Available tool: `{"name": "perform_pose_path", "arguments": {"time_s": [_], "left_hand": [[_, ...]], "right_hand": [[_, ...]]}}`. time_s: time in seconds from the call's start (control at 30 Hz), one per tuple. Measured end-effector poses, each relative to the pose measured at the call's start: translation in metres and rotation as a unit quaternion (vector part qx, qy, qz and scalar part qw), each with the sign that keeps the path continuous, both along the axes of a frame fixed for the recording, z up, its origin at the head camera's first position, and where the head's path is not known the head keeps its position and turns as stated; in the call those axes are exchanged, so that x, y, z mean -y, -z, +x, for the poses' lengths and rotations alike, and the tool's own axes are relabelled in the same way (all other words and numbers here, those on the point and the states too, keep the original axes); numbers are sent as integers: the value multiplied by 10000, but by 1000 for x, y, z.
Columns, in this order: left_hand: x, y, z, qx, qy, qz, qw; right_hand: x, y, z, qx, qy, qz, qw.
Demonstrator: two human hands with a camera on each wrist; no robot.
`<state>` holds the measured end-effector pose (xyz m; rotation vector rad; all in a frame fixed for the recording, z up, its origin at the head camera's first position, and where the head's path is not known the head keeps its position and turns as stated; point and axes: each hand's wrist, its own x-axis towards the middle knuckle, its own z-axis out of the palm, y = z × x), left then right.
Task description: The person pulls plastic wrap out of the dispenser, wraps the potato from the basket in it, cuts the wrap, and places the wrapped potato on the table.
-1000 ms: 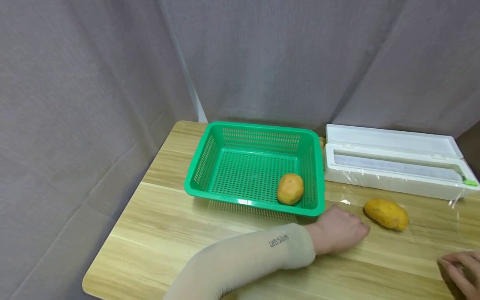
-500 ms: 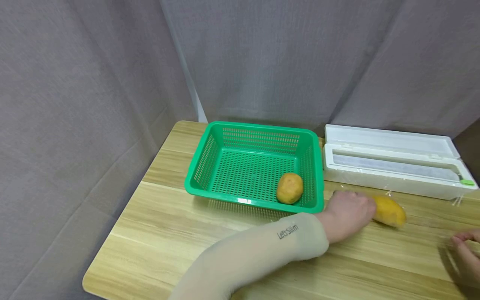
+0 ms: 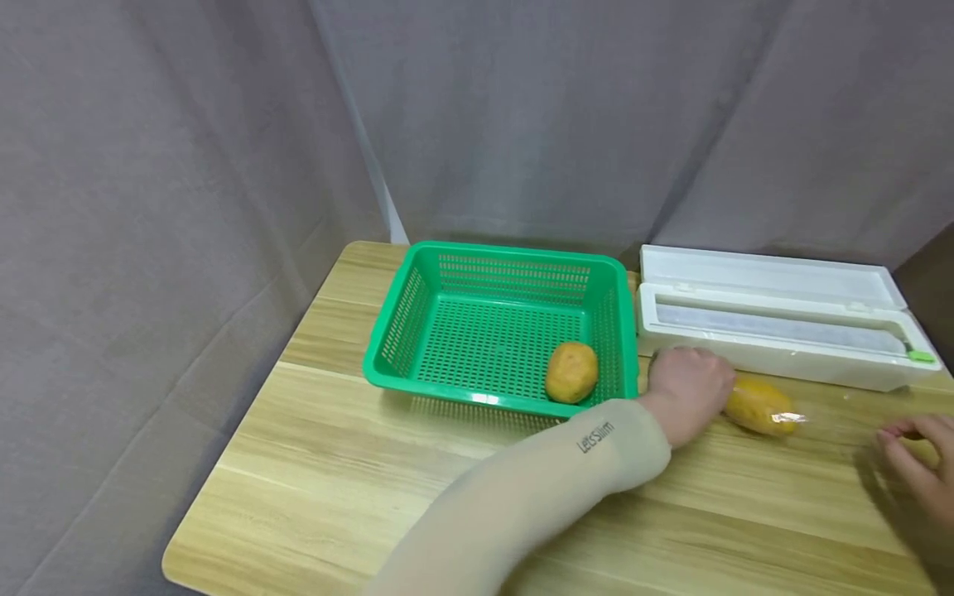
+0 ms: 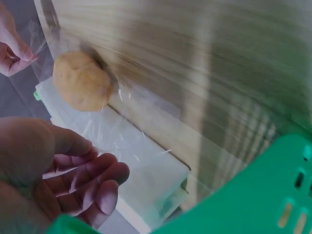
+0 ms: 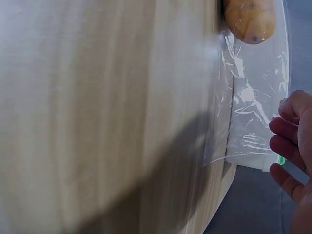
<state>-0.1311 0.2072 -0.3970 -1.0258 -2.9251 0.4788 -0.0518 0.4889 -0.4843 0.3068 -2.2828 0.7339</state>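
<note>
A clear sheet of cling film (image 5: 248, 100) lies over a yellow-brown potato (image 3: 756, 406) on the table. My left hand (image 4: 68, 175) pinches one edge of the film between thumb and forefinger, its other fingers loosely curled. In the head view, the left hand's fingertips are hidden behind its back, close to the potato. At the right edge, my right hand (image 3: 924, 459) pinches the film's other end, thumb against forefinger, above the table. Behind the potato stands a white film dispenser (image 3: 775, 360) with its lid up and a green cutter (image 3: 921, 357) at its right end.
A green slotted basket (image 3: 380, 382) stands left of the dispenser, close to my left forearm. Inside its near right corner lies another potato (image 3: 571, 372). The wooden table (image 3: 298, 480) ends at a rounded left edge, and a grey curtain (image 3: 507, 124) hangs behind.
Both hands have moved away from me toward the dispenser, drawing the film over the potato. The potato has shifted slightly left and back. The basket potato stays in place.
</note>
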Motion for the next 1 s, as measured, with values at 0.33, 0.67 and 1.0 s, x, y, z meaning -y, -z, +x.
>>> {"name": "perform_pose_path", "arguments": {"time_s": [0.33, 0.67, 1.0], "left_hand": [[-11, 6, -11, 4, -414, -60, 9991], [-13, 15, -12, -354, -284, -104, 9989], [-3, 12, -10, 557, -643, 2129, 9734]], "right_hand": [[-9, -6, -20, 13, -181, 541, 9984], [-12, -6, -25, 121, -179, 483, 9986], [-17, -9, -24, 338, -13, 633, 9974]]}}
